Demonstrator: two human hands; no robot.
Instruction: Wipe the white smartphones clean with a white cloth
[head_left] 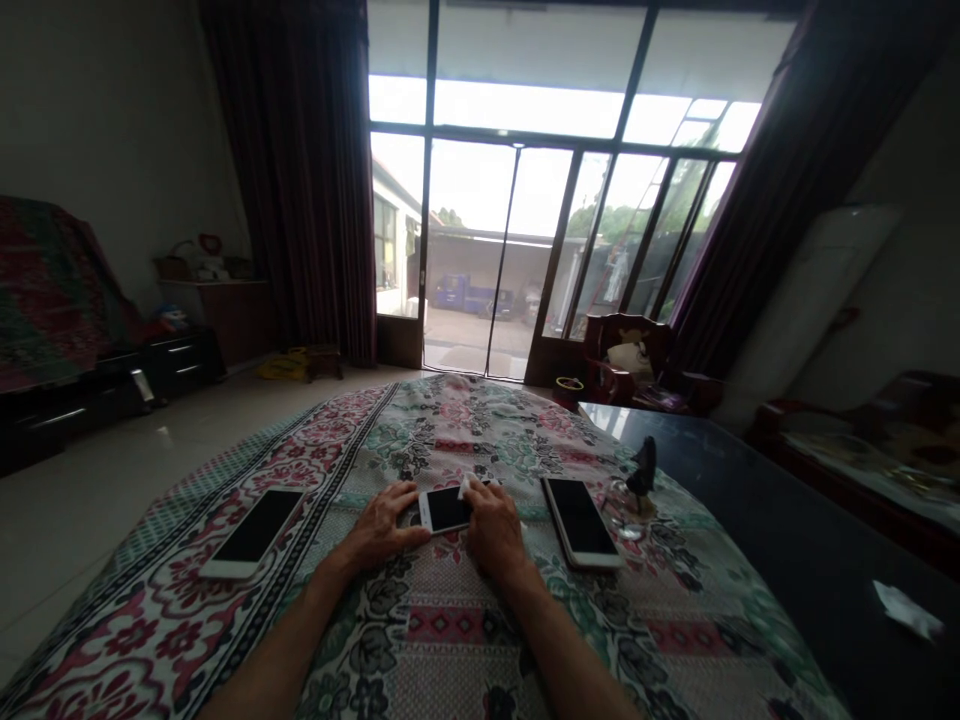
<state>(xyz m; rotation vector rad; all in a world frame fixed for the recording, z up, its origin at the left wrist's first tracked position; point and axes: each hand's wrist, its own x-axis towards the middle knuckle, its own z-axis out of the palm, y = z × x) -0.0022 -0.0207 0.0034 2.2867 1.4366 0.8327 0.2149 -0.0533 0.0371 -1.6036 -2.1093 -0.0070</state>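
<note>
- Forearms came in from the bottom edge and met over a floral cloth (465, 640) spread on the table.
- Left hand (382, 525) was half closed: fingers spread along the far edge of the mid phone (445, 509), thumb on its near edge, pinching its left end.
- Right hand (493, 530) had its fingers bent down and closed on a white wipe (466, 486), pressed to that phone's right end; a corner of the wipe showed at 12 o'clock from the knuckles.
- Mid phone lay flat between both hands, screen up and dark, touching each.
- Left phone (253, 532) lay screen up at 9 o'clock from the hands, well apart.
- Right phone (581, 520) lay screen up at 3 o'clock, near the right hand but not touching it.
- Glass (622, 505) stood just beside the right phone at 3 o'clock, with a dark object (643, 468) upright in it.
- Bare dark tabletop (787, 540) ran on at 3 o'clock, with a white scrap (906, 610) on it.
- Chair (626, 360) stood at 1 o'clock beyond the table.
- Glass doors (495, 270) stood at 12 o'clock, with a dark curtain (307, 180) at 11 o'clock.
</note>
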